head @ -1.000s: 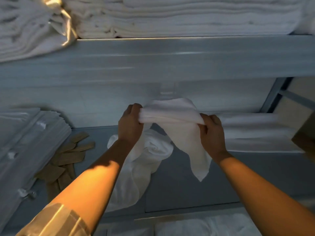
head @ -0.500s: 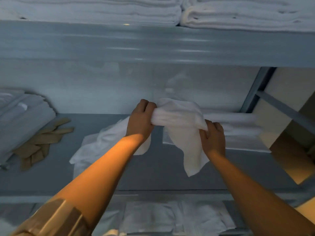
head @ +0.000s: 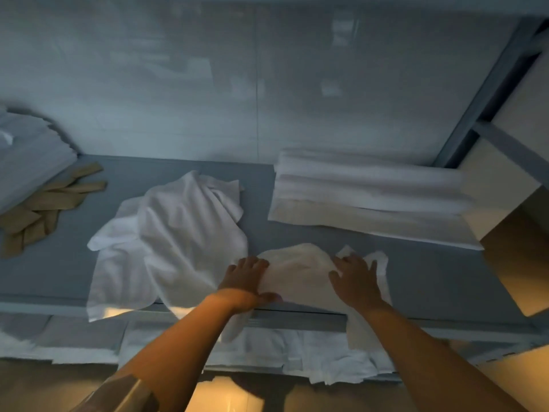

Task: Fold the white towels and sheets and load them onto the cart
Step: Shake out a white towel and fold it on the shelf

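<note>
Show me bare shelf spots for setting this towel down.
Bare shelf right of the small towel, in front of the folded stack. Another strip between the tan strips and crumpled towel. Centre is crowded.

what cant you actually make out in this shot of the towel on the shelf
Head view only:
- Small towel: the parts under the left hand and right hand are covered, and its front edge hangs over the shelf lip.
- Stack at far left: cut off by the frame edge.
- Tan strips: too dim and blurred to identify.
- Lower shelf linens: partly hidden by both forearms.
</note>
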Tool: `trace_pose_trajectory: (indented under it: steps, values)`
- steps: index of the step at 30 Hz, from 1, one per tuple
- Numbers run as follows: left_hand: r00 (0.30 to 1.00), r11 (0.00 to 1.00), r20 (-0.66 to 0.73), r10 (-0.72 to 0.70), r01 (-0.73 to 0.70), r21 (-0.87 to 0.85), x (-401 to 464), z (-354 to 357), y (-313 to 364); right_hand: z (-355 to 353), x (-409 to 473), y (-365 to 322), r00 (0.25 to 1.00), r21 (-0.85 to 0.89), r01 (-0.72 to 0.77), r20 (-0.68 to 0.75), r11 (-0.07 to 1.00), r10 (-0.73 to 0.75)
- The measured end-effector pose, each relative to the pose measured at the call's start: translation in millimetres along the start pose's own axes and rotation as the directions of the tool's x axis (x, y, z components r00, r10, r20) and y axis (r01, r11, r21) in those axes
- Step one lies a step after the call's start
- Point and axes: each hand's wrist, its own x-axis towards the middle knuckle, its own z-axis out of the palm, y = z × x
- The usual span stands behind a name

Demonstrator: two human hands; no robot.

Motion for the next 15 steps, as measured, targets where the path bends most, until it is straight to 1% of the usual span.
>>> trace_pose_trajectory:
  steps: [1,2,3,4,5,6,8,10,11,12,13,15]
  values:
    - [0.999,0.998,0.037,0.035,-0.033,-0.053,0.6,5.3,-3.5,6.7,1.3,-2.0,1.0,0.004,-0.003,-0.022,1.0,0.003]
    - [0.998,0.995,0.034,0.05,-0.047,-0.088,3.1,8.9,-6.5,10.8,4.2,-6.4,0.995,0.055,0.017,-0.098,0.998,-0.012]
    - [0.999,0.995,-0.001,0.047,-0.047,-0.091,7.0,11.2,-9.2,14.1,9.3,-12.5,0.981,0.095,0.069,-0.187,0.993,-0.05]
    - [0.998,0.997,-0.05,0.034,-0.037,-0.07,12.8,13.3,-11.9,17.5,16.4,-19.4,0.963,0.088,0.132,-0.247,0.987,-0.106]
    - [0.997,0.999,-0.08,0.018,-0.02,-0.029,19.4,15.3,-14.5,21.2,24.0,-27.3,0.953,0.056,0.191,-0.248,0.98,-0.172]
    - [0.997,1.0,-0.071,-0.003,0.003,0.01,25.8,18.2,-17.6,26.3,31.8,-35.8,0.951,0.015,0.246,-0.197,0.969,-0.238]
    - [0.999,0.998,0.01,-0.053,0.052,0.045,36.2,26.2,-24.6,44.0,43.3,-50.4,0.945,-0.045,0.326,-0.026,0.944,-0.327]
    - [0.998,0.994,0.047,-0.052,0.047,0.095,44.0,36.9,-30.9,65.8,48.6,-60.4,0.925,-0.094,0.37,0.134,0.924,-0.356]
    - [0.999,0.992,0.032,-0.037,0.033,0.122,46.7,41.9,-33.0,74.1,50.3,-64.1,0.92,-0.11,0.378,0.16,0.919,-0.359]
    - [1.0,0.989,-0.004,-0.016,0.016,0.145,49.4,46.1,-34.3,79.5,51.8,-67.0,0.92,-0.112,0.382,0.139,0.918,-0.366]
    - [0.999,0.986,-0.052,0.009,0.0,0.164,51.5,48.9,-35.2,81.8,53.9,-68.9,0.918,-0.113,0.397,0.078,0.911,-0.39]
    - [0.989,0.98,-0.136,0.065,-0.037,0.197,53.8,50.2,-36.4,80.6,57.6,-70.4,0.89,-0.105,0.431,-0.118,0.896,-0.441]
